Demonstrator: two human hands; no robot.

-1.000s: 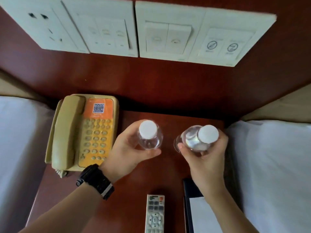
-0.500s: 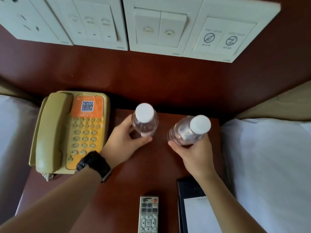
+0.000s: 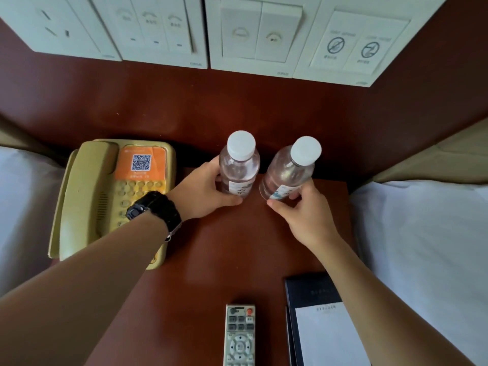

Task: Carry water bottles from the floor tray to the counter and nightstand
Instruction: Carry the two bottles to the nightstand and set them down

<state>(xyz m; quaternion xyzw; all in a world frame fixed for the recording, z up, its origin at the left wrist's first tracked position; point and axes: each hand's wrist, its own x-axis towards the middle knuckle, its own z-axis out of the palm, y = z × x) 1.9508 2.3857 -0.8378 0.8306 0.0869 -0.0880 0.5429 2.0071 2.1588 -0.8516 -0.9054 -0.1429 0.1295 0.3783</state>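
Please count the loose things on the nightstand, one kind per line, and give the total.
Water bottles: 2, left bottle and right bottle
Telephone: 1
Remote control: 1
Notepad folder: 1
Total: 5

We see clear bottles (image 3: 239, 170) with white caps (image 3: 241, 145), a beige phone (image 3: 105, 196) with orange label, reddish-brown nightstand (image 3: 224, 260).

Remote (image 3: 239, 335) and notepad (image 3: 328, 336) cut by bottom edge; bottle labels (image 3: 239, 190) unreadable.
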